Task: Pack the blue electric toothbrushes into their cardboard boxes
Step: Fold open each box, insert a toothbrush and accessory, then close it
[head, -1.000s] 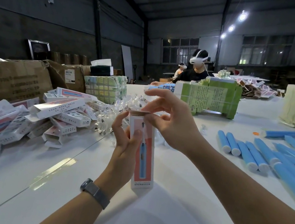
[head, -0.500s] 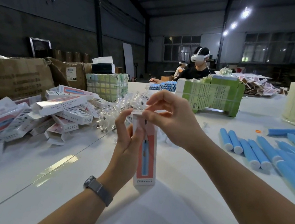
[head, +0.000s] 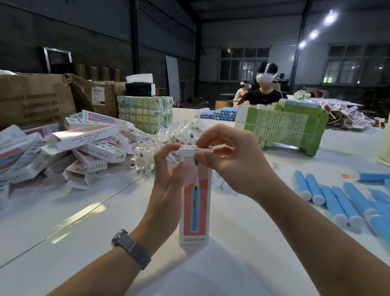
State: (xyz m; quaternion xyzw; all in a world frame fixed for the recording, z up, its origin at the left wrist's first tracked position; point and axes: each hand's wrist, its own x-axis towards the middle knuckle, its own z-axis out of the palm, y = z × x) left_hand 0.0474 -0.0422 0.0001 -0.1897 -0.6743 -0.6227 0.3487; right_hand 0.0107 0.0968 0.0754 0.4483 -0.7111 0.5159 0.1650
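An upright white and coral toothbrush box (head: 197,208) stands in the middle, above the white table (head: 229,284). My left hand (head: 169,182) grips its left side, thumb near the top. My right hand (head: 233,162) pinches the top flap (head: 192,150), which lies nearly flat over the box mouth. Whatever is inside the box is hidden. Several blue electric toothbrushes (head: 335,201) lie in a row on the right.
A heap of white and coral boxes (head: 58,149) lies at the left, beside brown cartons (head: 14,100). Clear plastic bags (head: 163,142) sit behind my hands. A green bundle of flat cartons (head: 280,129) stands further back, with a person in a headset (head: 264,89) beyond.
The top flap has come down from raised to nearly flat over the box mouth. Both hands and the box have stayed in about the same place.
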